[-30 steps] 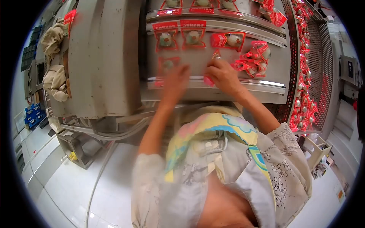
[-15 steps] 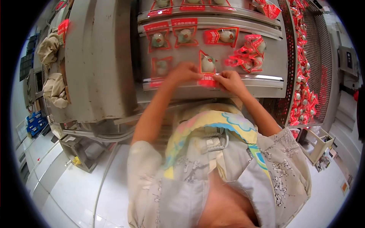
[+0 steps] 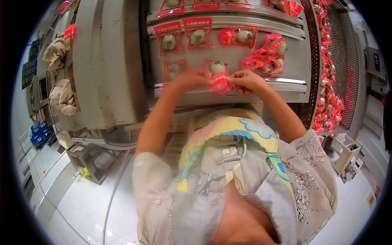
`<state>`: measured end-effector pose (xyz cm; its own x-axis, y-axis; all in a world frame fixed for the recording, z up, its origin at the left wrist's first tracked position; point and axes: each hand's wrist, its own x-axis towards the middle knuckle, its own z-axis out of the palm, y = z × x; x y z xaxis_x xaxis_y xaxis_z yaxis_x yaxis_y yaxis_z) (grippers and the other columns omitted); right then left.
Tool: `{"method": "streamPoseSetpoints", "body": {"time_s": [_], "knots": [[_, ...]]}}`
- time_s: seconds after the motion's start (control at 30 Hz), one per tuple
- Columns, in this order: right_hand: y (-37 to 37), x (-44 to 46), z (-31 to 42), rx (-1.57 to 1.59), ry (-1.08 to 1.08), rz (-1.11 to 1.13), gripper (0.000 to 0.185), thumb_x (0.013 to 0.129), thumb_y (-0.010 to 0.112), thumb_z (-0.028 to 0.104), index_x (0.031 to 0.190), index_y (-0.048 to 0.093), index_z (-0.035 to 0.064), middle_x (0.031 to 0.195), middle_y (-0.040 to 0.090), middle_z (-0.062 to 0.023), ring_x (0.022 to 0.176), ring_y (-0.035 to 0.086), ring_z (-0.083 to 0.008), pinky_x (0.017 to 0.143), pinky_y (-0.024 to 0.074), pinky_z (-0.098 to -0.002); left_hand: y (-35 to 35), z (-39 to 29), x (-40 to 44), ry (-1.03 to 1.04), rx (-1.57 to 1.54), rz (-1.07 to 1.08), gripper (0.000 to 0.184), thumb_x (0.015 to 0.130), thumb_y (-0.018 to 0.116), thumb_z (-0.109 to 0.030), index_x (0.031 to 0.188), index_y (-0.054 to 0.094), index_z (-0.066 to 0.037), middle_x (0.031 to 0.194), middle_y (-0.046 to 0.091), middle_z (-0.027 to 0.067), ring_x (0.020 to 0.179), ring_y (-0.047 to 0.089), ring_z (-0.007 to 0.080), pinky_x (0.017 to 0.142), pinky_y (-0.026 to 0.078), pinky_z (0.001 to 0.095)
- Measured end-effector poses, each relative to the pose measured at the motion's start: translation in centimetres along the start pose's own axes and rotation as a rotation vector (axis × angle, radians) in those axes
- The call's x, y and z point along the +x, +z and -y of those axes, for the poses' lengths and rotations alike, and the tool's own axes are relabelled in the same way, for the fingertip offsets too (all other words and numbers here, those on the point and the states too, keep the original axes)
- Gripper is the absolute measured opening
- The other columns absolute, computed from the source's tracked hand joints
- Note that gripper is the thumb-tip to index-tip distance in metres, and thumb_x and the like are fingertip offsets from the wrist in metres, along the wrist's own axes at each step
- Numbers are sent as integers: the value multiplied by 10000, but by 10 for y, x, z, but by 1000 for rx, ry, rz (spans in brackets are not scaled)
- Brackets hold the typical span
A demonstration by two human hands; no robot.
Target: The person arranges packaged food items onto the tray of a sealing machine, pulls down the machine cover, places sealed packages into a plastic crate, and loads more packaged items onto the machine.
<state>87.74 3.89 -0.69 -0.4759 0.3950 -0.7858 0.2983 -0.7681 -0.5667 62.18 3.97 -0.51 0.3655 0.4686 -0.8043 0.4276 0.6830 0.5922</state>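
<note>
A red-and-clear plastic packet with a pale egg inside is held between my two hands, above the front edge of the metal surface. My right hand pinches the packet's right side near its red printed end. On the other side, my left hand is blurred, with its fingertips closed at the packet's left edge. Just beyond the left hand lies another egg packet, partly covered by it. To the right of my hands, several egg packets are heaped together.
More egg packets lie in rows along the metal bars. A perforated metal bin at the right holds many packets. On the left is a large metal housing, with crumpled cloths beyond it.
The packet between my hands has shifted slightly left, and its printed end has tilted. My right hand has moved a little left with it. The other packets lie as before.
</note>
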Motion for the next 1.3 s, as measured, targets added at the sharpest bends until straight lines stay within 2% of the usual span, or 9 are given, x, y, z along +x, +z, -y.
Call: {"method": "streamPoseSetpoints", "body": {"time_s": [0.17,0.2,0.37,0.5,0.67,0.8,0.97,1.1,1.3], "knots": [[-1,14,-6,102,12,171,246,851,713,294,818,647,59,685,620,3,496,513,-43,413,334,-199,-9,11,3,153,-57,-16,304,738,804,-176,959,632,-58,719,578,-48,635,505,41,526,365,203],[0,18,-8,40,-104,68,240,844,716,277,818,647,48,673,615,-9,508,520,-57,434,356,-215,-11,12,2,200,-85,-17,325,732,807,-169,972,626,-42,727,580,-51,652,518,45,540,383,203],[16,29,-4,-469,-569,-453,199,801,717,190,829,636,10,661,597,-76,584,554,-150,575,455,-308,-13,-1,-11,423,557,-437,436,729,776,-165,1099,587,-34,784,640,76,739,619,222,631,471,341],[16,48,-12,-574,-579,-528,211,774,715,218,825,641,27,768,616,-121,696,601,-266,653,482,-376,-7,1,-4,357,915,-538,544,734,757,-188,1217,527,-90,861,647,174,841,627,355,701,479,463],[19,50,-11,-755,-534,-490,258,752,717,279,772,649,32,845,624,-146,808,608,-352,692,482,-431,-3,7,-2,290,1047,-540,626,740,756,-205,1278,453,-100,885,659,163,877,630,358,721,482,475],[11,51,-5,-861,-498,-370,265,738,730,277,773,659,24,797,633,-155,766,616,-344,678,486,-422,-3,9,5,233,1124,-530,670,744,753,-220,1310,415,-100,890,662,165,908,629,353,727,479,479],[-2,50,4,-666,-369,-191,268,737,735,274,792,676,19,736,651,-171,691,640,-295,652,492,-386,-5,3,-9,268,928,-501,584,753,728,-173,1269,471,-86,871,677,137,904,640,345,744,487,468],[0,58,-5,-660,-374,-280,264,744,730,277,795,681,23,744,653,-175,686,644,-268,654,493,-370,-4,8,-7,344,771,-641,456,764,678,-132,1191,526,-87,842,689,109,874,657,329,741,498,457],[13,50,-3,-864,-428,-365,256,751,726,270,810,683,25,748,657,-159,730,647,-302,673,502,-379,17,-12,-11,33,990,-734,330,765,641,-128,1071,530,-78,790,687,104,822,666,336,700,504,461]]}}
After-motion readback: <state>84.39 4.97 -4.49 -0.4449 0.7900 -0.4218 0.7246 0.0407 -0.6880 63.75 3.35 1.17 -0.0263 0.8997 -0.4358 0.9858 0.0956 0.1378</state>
